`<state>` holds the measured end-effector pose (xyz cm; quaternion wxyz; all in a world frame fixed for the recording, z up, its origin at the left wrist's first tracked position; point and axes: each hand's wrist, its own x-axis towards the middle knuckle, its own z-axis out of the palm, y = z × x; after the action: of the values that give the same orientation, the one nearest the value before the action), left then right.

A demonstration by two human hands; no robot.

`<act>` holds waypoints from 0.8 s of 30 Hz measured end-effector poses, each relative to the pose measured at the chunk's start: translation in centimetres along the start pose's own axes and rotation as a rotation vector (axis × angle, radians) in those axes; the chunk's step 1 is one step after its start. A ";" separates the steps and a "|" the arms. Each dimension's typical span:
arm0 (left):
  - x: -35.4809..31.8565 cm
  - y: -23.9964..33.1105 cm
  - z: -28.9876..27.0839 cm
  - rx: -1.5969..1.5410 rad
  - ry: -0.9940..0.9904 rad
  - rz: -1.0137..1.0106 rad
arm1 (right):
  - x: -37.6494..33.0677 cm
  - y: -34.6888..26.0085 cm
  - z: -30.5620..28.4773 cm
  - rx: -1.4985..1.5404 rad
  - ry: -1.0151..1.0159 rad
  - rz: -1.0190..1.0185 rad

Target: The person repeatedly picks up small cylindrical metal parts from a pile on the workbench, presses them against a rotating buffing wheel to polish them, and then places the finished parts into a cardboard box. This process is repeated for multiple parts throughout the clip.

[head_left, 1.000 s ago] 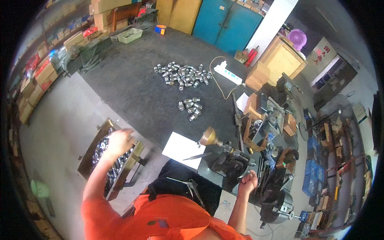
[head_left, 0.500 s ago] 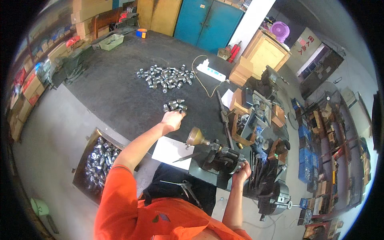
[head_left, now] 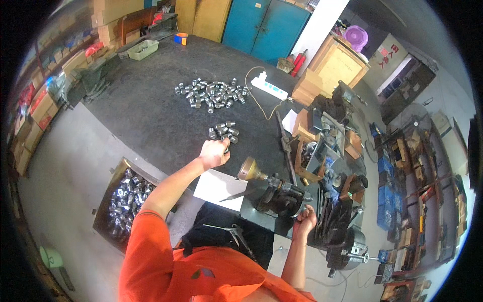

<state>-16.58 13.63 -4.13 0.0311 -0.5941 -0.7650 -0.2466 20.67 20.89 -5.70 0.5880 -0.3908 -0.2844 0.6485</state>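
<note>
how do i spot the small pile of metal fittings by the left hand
Find the large dark-topped workbench, then the white rectangular paper sheet at its near edge. Just beyond it, at the person's left hand, lies the small pile of silvery metal fittings. It holds far fewer pieces than the big silvery fittings heap behind.

The fittings (head_left: 221, 130) are silver, the fixture (head_left: 271, 202) black, the paper (head_left: 211, 190) white, the shirt (head_left: 226, 274) orange.
</note>
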 end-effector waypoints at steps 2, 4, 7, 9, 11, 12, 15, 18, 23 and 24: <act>-1.0 1.8 -1.7 -0.002 -0.014 0.060 | -0.1 -0.1 -0.6 0.012 -0.006 -0.010; -3.1 3.7 -4.0 -0.012 -0.013 0.079 | -0.2 0.0 -1.0 0.018 -0.020 -0.020; -7.2 4.9 -5.2 -0.051 0.069 0.240 | -0.2 0.1 -1.1 0.029 -0.042 -0.009; -9.0 5.1 -5.0 -0.040 0.123 0.333 | -0.2 -0.1 -0.7 -0.009 -0.016 -0.010; -10.0 5.0 -4.8 -0.069 0.155 0.356 | -0.3 -0.1 -0.6 -0.004 -0.007 -0.006; -10.2 4.8 -4.6 -0.075 0.163 0.367 | -0.3 -0.2 -0.6 0.002 -0.015 -0.004; -10.5 4.6 -4.4 -0.089 0.204 0.355 | -0.4 -0.3 -0.6 0.018 -0.031 -0.003; -10.4 4.6 -4.5 -0.103 0.216 0.352 | -0.2 0.0 -1.1 0.029 -0.042 -0.006; -10.0 4.6 -4.9 -0.091 0.224 0.376 | -0.4 0.0 -0.9 0.047 -0.029 0.001; -9.8 4.5 -5.0 -0.083 0.227 0.388 | -0.2 0.0 -0.9 0.048 -0.030 -0.004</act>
<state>-10.81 3.58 -1.51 0.1393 -0.6993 -0.6173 -0.3323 21.43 20.58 -6.13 0.5942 -0.3663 -0.2783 0.6597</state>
